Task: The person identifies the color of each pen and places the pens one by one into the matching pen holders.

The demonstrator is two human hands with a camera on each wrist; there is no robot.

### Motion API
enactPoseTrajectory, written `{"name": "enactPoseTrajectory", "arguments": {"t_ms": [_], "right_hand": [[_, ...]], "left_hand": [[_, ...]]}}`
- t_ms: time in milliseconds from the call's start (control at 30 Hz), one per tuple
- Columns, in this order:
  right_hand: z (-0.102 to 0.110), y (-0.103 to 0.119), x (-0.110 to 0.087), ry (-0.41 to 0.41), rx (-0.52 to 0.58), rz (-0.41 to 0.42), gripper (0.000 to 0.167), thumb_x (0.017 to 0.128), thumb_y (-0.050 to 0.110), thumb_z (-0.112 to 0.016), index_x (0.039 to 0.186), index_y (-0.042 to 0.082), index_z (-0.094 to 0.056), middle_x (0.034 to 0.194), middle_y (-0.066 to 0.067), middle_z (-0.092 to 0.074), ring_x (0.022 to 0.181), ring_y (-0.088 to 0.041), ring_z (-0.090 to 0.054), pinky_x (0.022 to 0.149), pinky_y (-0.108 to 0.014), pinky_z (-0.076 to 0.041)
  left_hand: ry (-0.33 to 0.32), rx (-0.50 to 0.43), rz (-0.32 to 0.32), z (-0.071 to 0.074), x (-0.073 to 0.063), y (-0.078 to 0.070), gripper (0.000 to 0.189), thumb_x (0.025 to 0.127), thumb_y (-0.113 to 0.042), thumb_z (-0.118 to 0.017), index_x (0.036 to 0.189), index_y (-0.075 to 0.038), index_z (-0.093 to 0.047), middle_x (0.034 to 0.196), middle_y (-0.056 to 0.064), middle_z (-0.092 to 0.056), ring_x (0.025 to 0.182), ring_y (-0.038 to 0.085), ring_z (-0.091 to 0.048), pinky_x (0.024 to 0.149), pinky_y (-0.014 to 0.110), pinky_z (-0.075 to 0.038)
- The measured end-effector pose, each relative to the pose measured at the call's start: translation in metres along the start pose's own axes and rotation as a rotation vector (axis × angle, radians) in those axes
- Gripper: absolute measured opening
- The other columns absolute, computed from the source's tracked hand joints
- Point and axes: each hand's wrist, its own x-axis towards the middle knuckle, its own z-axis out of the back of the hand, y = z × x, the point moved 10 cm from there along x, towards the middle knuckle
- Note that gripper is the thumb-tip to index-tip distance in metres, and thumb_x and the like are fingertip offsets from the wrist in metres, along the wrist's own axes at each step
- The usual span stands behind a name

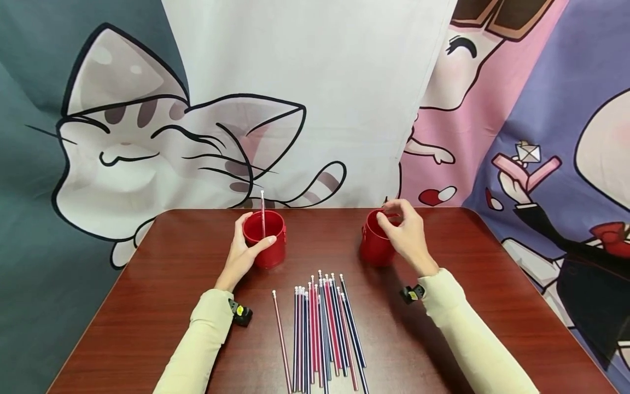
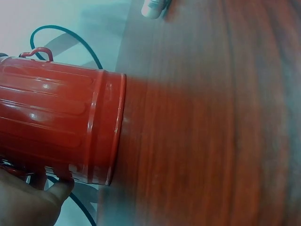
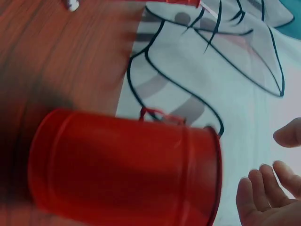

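My left hand [image 1: 239, 260] grips a small red bucket [image 1: 272, 253] from its left side, the thumb lying across the near rim. A pinkish pencil [image 1: 263, 213] stands upright inside it and pokes above the rim. On the right stands a second red bucket [image 1: 374, 246], its handle visible in the right wrist view. My right hand [image 1: 409, 234] hovers at the rim of that bucket, fingers bent and thumb apart. The right wrist view shows nothing between the thumb and the fingers [image 3: 263, 193]. The inside of the right bucket is mostly hidden.
Between my forearms lies a loose bundle of pink and dark blue pencils [image 1: 315, 328] with pale eraser ends. One pencil [image 1: 280, 334] lies apart to their left. The brown table [image 1: 162, 306] ends at a cartoon-printed cloth [image 1: 315, 71] behind the buckets.
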Motion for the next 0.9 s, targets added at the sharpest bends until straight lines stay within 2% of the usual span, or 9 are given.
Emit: {"name": "enactPoseTrajectory", "arguments": {"t_ms": [167, 233, 400, 533, 700, 900], "right_hand": [[0.02, -0.026, -0.01, -0.08, -0.021, -0.08, 0.037, 0.082, 0.024, -0.068, 0.109, 0.003, -0.055, 0.106, -0.012, -0.059, 0.091, -0.026, -0.06, 0.079, -0.033, -0.05], [0.023, -0.037, -0.015, -0.08, -0.039, -0.123, 0.044, 0.081, 0.027, -0.07, 0.113, 0.004, -0.053, 0.111, -0.013, -0.055, 0.096, -0.028, -0.058, 0.082, -0.038, -0.05], [0.016, -0.058, -0.023, 0.048, -0.071, -0.229, 0.071, 0.077, 0.041, -0.071, 0.13, 0.007, -0.038, 0.128, -0.014, -0.04, 0.112, -0.03, -0.044, 0.09, -0.048, -0.043], [0.005, -0.066, -0.027, 0.151, -0.071, -0.275, 0.085, 0.076, 0.044, -0.07, 0.139, 0.008, -0.026, 0.135, -0.016, -0.033, 0.119, -0.031, -0.036, 0.093, -0.051, -0.04], [-0.006, -0.07, -0.027, 0.213, -0.042, -0.271, 0.092, 0.074, 0.045, -0.072, 0.143, 0.013, -0.019, 0.137, -0.014, -0.032, 0.122, -0.03, -0.035, 0.091, -0.051, -0.043], [-0.015, -0.075, -0.022, 0.227, -0.026, -0.255, 0.093, 0.072, 0.046, -0.073, 0.143, 0.017, -0.02, 0.138, -0.01, -0.033, 0.123, -0.029, -0.035, 0.09, -0.051, -0.043]], "left_hand": [[0.01, 0.004, 0.005, -0.001, 0.001, 0.001, 0.079, 0.078, -0.024, -0.071, 0.14, -0.012, -0.022, 0.137, 0.01, -0.037, 0.124, 0.029, -0.034, 0.093, 0.047, -0.041], [0.015, 0.003, 0.01, -0.001, 0.001, 0.002, 0.08, 0.078, -0.024, -0.071, 0.14, -0.013, -0.022, 0.137, 0.01, -0.036, 0.125, 0.029, -0.033, 0.093, 0.048, -0.041], [0.017, 0.006, 0.021, 0.0, 0.001, 0.002, 0.079, 0.078, -0.024, -0.071, 0.14, -0.015, -0.022, 0.137, 0.008, -0.036, 0.125, 0.027, -0.033, 0.091, 0.047, -0.043], [0.015, 0.007, 0.027, 0.001, 0.0, 0.003, 0.079, 0.078, -0.025, -0.072, 0.139, -0.017, -0.022, 0.136, 0.007, -0.036, 0.124, 0.025, -0.033, 0.091, 0.046, -0.043], [0.013, -0.001, 0.015, 0.001, 0.0, 0.003, 0.08, 0.078, -0.024, -0.071, 0.14, -0.013, -0.021, 0.137, 0.008, -0.036, 0.125, 0.027, -0.033, 0.091, 0.045, -0.043], [0.014, -0.002, 0.009, 0.0, 0.001, 0.002, 0.076, 0.078, -0.023, -0.071, 0.138, -0.018, -0.023, 0.137, 0.009, -0.037, 0.124, 0.027, -0.033, 0.092, 0.046, -0.042]]}}
